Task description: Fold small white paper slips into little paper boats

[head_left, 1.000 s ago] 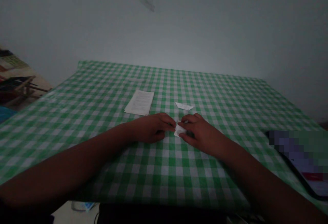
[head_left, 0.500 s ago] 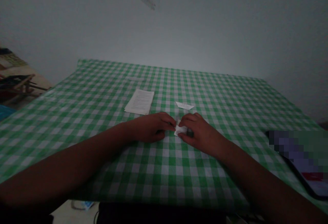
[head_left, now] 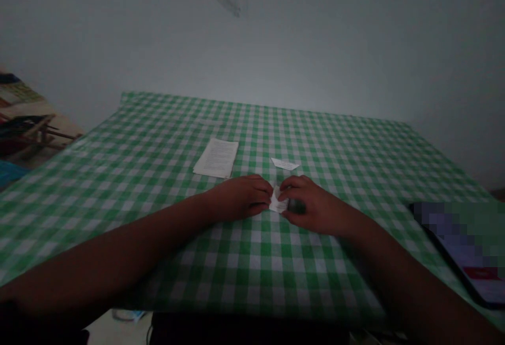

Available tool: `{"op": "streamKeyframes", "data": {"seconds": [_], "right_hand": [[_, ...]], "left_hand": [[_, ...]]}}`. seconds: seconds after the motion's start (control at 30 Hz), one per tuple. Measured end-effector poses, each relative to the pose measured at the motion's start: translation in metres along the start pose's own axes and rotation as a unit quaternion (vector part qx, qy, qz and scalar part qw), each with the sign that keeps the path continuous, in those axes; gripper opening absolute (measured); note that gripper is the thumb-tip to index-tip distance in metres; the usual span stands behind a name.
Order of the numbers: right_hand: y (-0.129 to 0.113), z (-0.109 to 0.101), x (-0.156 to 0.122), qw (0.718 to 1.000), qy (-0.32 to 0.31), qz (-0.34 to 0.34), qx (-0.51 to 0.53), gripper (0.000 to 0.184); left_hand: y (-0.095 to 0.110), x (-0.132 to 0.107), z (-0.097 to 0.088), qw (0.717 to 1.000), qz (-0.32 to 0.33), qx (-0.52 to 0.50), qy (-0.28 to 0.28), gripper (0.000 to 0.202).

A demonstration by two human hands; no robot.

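Observation:
A small folded piece of white paper [head_left: 278, 206] lies low over the tablecloth between my hands. My left hand [head_left: 246, 196] reaches in from the left, its fingertips closed on the paper's left edge. On the other side my right hand [head_left: 310, 203] holds the paper, with thumb below and fingers above, curved so that a gap shows between them. Just beyond the hands lies a folded paper boat shape [head_left: 284, 164] with printed lines. Farther left rests a stack of printed sheets [head_left: 216, 158].
A green and white checked tablecloth [head_left: 252, 261] covers the table, which meets a pale wall [head_left: 307, 45] at the back. A phone [head_left: 457, 250], its screen partly blurred, stands at the right edge. Some furniture [head_left: 35, 129] shows beyond the table at left.
My left fingers have drawn closer together at the paper's left edge. The right fingers have shifted slightly, and more of the paper shows between the hands.

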State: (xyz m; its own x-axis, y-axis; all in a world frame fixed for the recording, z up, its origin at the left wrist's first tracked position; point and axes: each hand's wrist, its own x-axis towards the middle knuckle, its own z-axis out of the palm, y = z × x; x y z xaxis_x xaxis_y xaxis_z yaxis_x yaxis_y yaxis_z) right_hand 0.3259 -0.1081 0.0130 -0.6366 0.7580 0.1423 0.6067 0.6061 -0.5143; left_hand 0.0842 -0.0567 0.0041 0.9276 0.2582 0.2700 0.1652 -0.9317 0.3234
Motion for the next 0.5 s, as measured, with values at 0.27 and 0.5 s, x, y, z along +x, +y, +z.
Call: {"op": "streamKeyframes", "data": {"seconds": [0.27,0.5], "right_hand": [[0.0057,-0.0021,0.0005,1.0,-0.006,-0.009,0.014,0.024],[0.0058,-0.0023,0.0011,1.0,-0.002,-0.018,0.017,0.023]], "left_hand": [[-0.0072,-0.0038,0.0046,0.999,-0.004,-0.038,0.015,0.016],[-0.0068,-0.0026,0.0031,1.0,-0.009,-0.026,0.004,0.014]]}}
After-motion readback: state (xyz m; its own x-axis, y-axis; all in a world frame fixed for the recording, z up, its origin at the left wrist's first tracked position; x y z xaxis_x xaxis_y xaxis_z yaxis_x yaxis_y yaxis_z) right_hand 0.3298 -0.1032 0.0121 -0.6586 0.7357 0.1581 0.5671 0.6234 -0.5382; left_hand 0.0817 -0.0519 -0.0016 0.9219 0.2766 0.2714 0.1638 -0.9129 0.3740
